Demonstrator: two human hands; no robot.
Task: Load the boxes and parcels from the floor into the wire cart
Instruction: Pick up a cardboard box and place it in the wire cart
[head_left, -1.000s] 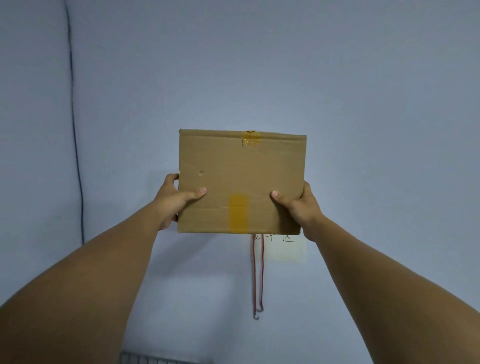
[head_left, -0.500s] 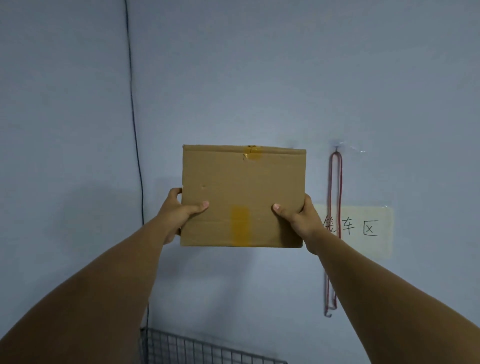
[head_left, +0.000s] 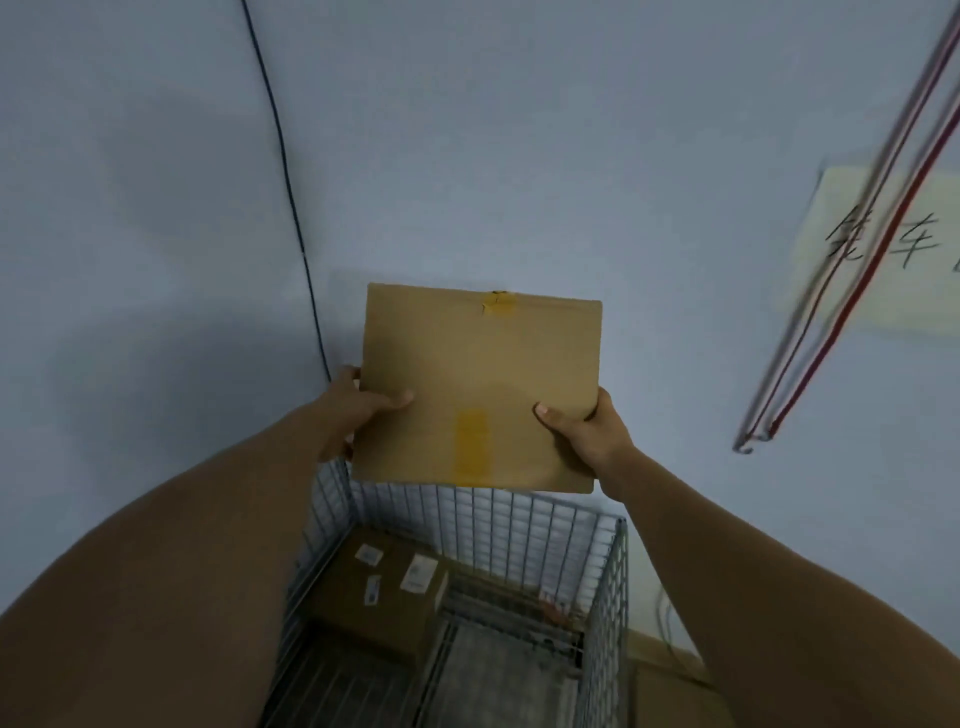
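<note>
A big pale blue wall stands in front of the person. Low against it sits a grey wire cart made of metal mesh, open at the top. The person holds a flat brown cardboard box with yellow tape up in the air, over the back of the cart. Down inside the cart lies a smaller brown cardboard box with white stickers. The left hand grips the flat box's left edge, thumb on the front and fingers curled behind. The right hand grips the right edge the same way.
</note>
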